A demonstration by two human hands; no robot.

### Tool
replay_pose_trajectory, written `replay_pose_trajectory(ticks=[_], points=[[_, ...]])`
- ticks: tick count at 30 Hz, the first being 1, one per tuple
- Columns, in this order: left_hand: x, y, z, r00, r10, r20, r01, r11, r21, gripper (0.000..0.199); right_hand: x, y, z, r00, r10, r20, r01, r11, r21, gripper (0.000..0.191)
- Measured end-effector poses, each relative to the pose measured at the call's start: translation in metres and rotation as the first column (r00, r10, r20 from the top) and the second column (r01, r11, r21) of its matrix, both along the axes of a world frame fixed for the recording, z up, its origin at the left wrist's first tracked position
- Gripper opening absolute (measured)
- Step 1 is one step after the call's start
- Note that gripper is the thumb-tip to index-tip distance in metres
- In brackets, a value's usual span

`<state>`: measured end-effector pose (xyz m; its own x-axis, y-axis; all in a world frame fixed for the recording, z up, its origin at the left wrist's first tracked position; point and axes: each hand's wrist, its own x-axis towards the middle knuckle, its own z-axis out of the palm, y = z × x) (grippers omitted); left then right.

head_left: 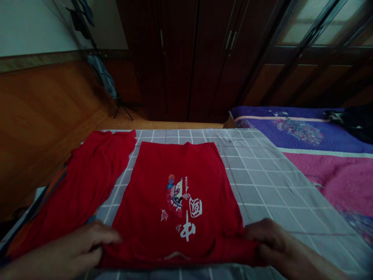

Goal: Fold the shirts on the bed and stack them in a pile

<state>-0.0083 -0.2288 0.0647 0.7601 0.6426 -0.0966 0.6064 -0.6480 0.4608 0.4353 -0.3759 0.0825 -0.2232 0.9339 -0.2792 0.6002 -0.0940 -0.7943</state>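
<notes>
A red shirt [154, 202] with a white and coloured print lies spread on a grey checked sheet [256, 179]. At its near left corner my left hand [87, 243] pinches the fabric between thumb and fingers. My right hand [271, 243] grips the near right corner, its fingers closed on the cloth. Between the two hands the near edge is bunched and drawn out sideways. Another red garment [93, 175] lies rumpled to the left, over darker and orange cloth.
Beyond the bed stands a dark wooden wardrobe [180, 58]. A coat stand [118, 99] with clothes is at the back left. On the right lies a purple and pink bedspread [335, 167] with a dark garment [355, 120] on it.
</notes>
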Motion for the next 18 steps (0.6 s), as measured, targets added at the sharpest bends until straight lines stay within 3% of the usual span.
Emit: replay_pose_trajectory(ticks=[2, 5, 8, 10, 13, 15, 18], points=[[0.015, 0.038, 0.024, 1.0, 0.023, -0.006, -0.024, 0.977, -0.213, 0.036, 0.011, 0.035, 0.012, 0.988, -0.01, -0.152, -0.012, 0.99, -0.14, 0.019], [0.047, 0.101, 0.054, 0.998, 0.042, 0.043, -0.015, 0.867, -0.498, 0.024, 0.031, 0.097, 0.023, 0.957, -0.1, -0.273, 0.038, 0.974, -0.223, 0.017], [0.076, 0.161, 0.061, 0.969, 0.173, 0.175, -0.013, 0.747, -0.665, 0.019, 0.053, 0.163, 0.019, 0.943, -0.217, -0.253, 0.177, 0.969, -0.172, 0.016], [0.091, 0.194, 0.047, 0.912, 0.316, 0.262, -0.031, 0.69, -0.723, 0.026, 0.063, 0.204, 0.007, 0.931, -0.291, -0.22, 0.268, 0.955, -0.125, 0.014], [0.108, 0.228, 0.003, 0.786, 0.522, 0.333, -0.101, 0.639, -0.763, 0.05, 0.074, 0.247, -0.024, 0.901, -0.39, -0.191, 0.385, 0.921, -0.062, 0.012], [0.113, 0.239, -0.031, 0.709, 0.623, 0.331, -0.191, 0.621, -0.76, 0.064, 0.079, 0.26, -0.048, 0.861, -0.474, -0.184, 0.48, 0.877, -0.009, 0.013], [0.111, 0.239, -0.071, 0.573, 0.707, 0.415, -0.328, 0.661, -0.674, 0.068, 0.086, 0.258, -0.081, 0.805, -0.555, -0.21, 0.579, 0.813, 0.07, 0.025]])
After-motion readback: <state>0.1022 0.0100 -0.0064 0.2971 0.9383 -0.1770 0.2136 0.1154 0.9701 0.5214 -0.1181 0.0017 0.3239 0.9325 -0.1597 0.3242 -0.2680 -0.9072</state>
